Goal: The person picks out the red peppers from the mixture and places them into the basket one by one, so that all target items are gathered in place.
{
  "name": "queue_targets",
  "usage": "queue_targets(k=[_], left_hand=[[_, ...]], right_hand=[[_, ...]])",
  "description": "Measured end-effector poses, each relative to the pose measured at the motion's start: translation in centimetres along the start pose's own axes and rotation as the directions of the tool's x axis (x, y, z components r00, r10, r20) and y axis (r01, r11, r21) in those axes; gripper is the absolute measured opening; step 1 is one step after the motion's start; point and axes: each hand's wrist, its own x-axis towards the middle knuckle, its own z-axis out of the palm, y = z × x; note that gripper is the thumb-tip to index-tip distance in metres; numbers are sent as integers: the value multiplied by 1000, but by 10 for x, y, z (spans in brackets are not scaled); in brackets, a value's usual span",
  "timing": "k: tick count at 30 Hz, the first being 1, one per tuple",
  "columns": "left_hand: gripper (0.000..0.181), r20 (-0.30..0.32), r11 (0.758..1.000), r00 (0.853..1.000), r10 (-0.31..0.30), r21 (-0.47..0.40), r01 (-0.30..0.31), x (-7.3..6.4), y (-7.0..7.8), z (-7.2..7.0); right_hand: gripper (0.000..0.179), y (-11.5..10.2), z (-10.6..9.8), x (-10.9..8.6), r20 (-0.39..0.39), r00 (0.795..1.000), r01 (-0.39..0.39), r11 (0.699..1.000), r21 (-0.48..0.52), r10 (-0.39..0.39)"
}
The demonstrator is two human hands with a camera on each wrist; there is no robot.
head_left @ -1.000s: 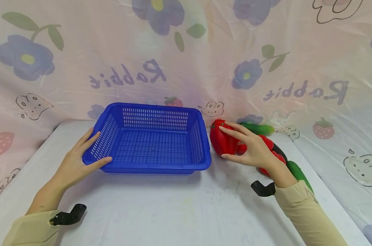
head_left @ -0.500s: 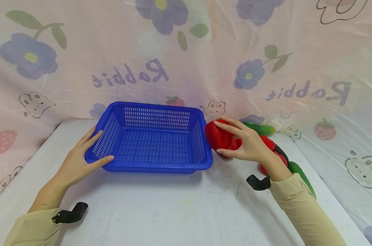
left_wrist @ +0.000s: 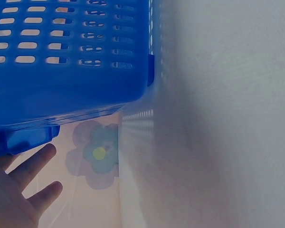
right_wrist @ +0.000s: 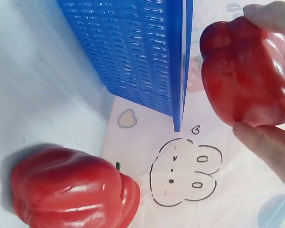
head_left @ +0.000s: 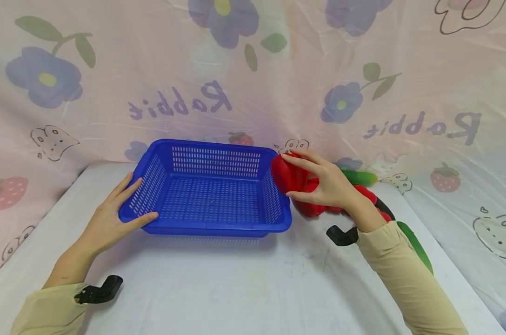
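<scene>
My right hand point(head_left: 329, 184) pinches a red bell pepper point(head_left: 285, 173) between thumb and fingertips. The pepper is raised off the table at the right rim of a blue plastic basket point(head_left: 215, 226). In the right wrist view, the held pepper point(right_wrist: 247, 71) is apart from the basket's outer wall point(right_wrist: 128, 52). Another red bell pepper point(right_wrist: 71, 187) lies on the table below it. At the basket's left end is my left hand point(head_left: 104, 225), fingers spread and fairly straight, the thumb on the front rim. The left wrist view has its fingers point(left_wrist: 35, 164) beside the basket's handle.
Right of the basket, partly behind my right hand and arm, lie several red vegetables, a green cucumber-like one point(head_left: 359, 177) and another long green one point(head_left: 416, 246). The white table point(head_left: 219, 284) meets a printed cloth point(head_left: 253, 102) at the back.
My right hand has lifted the red bell pepper and carried it left to the basket's right rim, exposing another pepper beneath. My left hand has stayed at the basket.
</scene>
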Motion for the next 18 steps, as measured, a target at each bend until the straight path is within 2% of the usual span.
queue_targets(k=[18], left_hand=[[90, 1, 1000, 1000, -7, 2, 7, 0, 0, 0]], right_hand=[[80, -6, 14, 26, 21, 999, 49, 999, 13, -50]])
